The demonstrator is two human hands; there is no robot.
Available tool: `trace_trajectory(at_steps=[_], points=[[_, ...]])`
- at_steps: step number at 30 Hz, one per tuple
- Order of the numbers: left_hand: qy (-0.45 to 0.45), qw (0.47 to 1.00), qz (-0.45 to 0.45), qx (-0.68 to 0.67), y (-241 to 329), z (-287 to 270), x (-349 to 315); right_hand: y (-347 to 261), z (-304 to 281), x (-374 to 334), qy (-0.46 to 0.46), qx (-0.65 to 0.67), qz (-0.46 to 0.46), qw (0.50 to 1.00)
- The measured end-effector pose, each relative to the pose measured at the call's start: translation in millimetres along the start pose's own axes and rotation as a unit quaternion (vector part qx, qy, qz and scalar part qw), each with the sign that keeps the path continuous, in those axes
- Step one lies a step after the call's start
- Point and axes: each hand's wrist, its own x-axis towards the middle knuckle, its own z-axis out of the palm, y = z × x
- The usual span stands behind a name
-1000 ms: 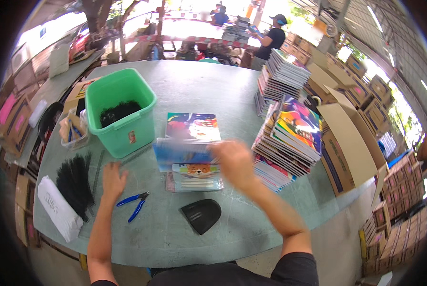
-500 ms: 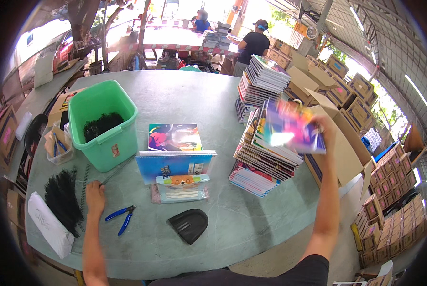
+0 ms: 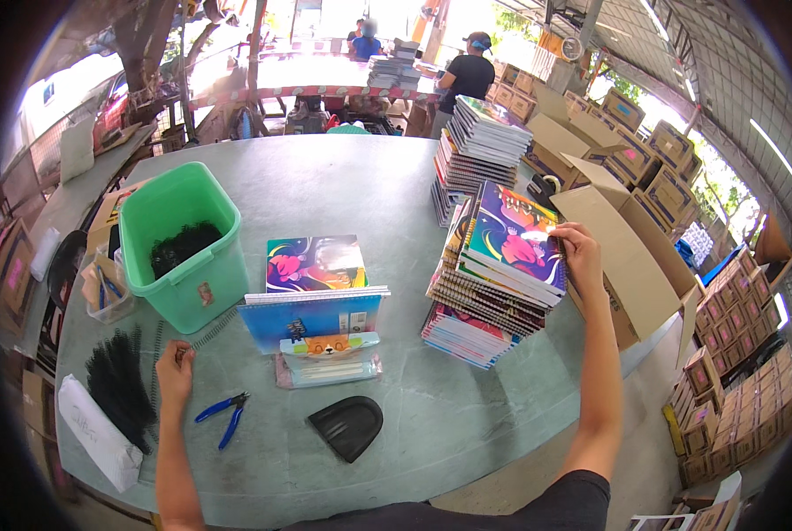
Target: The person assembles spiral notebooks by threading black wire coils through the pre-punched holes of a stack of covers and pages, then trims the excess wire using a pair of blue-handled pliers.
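My right hand (image 3: 584,262) has its thumb and fingers closed on the right edge of a purple notebook (image 3: 516,232) with a colourful cover. That notebook lies on top of a tall stack of spiral-bound notebooks (image 3: 493,296). On the left, my left hand (image 3: 175,367) is lifted slightly with its fingers curled together; what they pinch, if anything, is too small to make out. Close to its fingertips runs a thin black spiral coil (image 3: 218,327). Blue-handled cutters (image 3: 224,414) lie to its right, and a bundle of black coils (image 3: 120,382) lies to its left.
A green bin (image 3: 186,281) holds black coils. Blue notebooks (image 3: 312,317) stand behind a clear pencil pouch (image 3: 330,367). A black curved plastic piece (image 3: 348,427) lies nearer me. Another notebook stack (image 3: 484,142) and an open carton (image 3: 622,274) are at right. People work farther back.
My right hand has lowered the purple notebook onto the stack, moving left and down. My left hand has risen slightly, its fingers now curled together. The view has shifted a little.
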Motion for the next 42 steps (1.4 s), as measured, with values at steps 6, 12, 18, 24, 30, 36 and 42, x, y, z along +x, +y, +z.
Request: trace_trajectory(at_steps=[6, 12, 18, 24, 30, 36, 42], points=[[-0.023, 0.992, -0.085, -0.092, -8.7, -26.8, -3.9, -9.8, -10.1, 15.3, -0.037, -0.029, -0.015, 0.999], [0.068, 0.989, 0.056, -0.117, 99.0, -32.8, 3.7, -187.0, 37.8, 24.1, -0.007, 0.141, -0.106, 0.984], [-0.129, 0.974, 0.186, 0.000, 155.4, 1.3, 2.5, -303.2, 214.7, -20.0, -0.274, 0.099, -0.156, 0.944], [-0.253, 0.934, -0.064, 0.244, 117.5, -1.3, 1.5, -321.4, 219.5, -45.4, -0.206, 0.184, -0.222, 0.935], [-0.300, 0.930, 0.052, 0.206, 123.2, 39.6, -2.9, -317.6, 215.0, -70.3, -0.123, 0.146, -0.277, 0.942], [-0.166, 0.985, 0.028, 0.046, 85.9, -5.8, -1.9, -303.8, 215.9, -98.8, 0.023, 0.174, -0.404, 0.898], [-0.060, 0.990, 0.011, -0.127, 134.6, -11.4, -6.7, -352.2, 220.6, -68.9, -0.086, 0.160, -0.236, 0.955]])
